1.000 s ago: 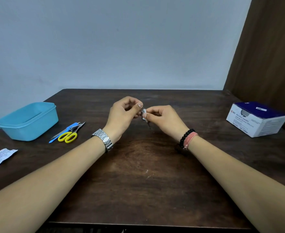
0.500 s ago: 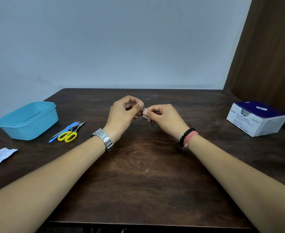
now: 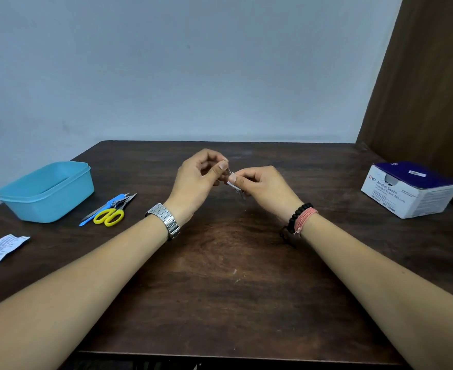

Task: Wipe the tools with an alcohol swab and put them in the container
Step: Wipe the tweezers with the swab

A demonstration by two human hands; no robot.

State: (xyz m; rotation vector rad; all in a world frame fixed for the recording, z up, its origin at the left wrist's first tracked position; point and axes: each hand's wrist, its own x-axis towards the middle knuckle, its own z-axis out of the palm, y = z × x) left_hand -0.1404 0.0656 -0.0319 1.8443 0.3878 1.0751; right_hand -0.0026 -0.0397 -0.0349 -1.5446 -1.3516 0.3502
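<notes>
Hands meet above the middle of the dark wooden table (image 3: pixel 220 289). Left hand (image 3: pixel 196 182) has thumb and forefinger pinched together on the upper end of a thin metal tool (image 3: pixel 237 186), which slants down toward 5 o'clock; what kind of tool it is cannot be told. Right hand (image 3: pixel 262 188) pinches a small white alcohol swab (image 3: pixel 232 183) around the tool's shaft, fingers curled.

At 9 o'clock from the hands, well apart, a blue container (image 3: pixel 46 192) sits close to the table's left edge. Just beside it, toward 3 o'clock, lie yellow-handled scissors (image 3: pixel 109 217), a blue-handled tool (image 3: pixel 102 209) and nail clippers (image 3: pixel 121 201), bunched and touching. A torn white wrapper (image 3: pixel 2 248) lies at 8 o'clock, at the left edge of the view. At 3 o'clock, near the right edge, stands the alcohol swab box (image 3: pixel 409 190). Bare wood runs between the hands and the container, and from the forearms to the near edge.
</notes>
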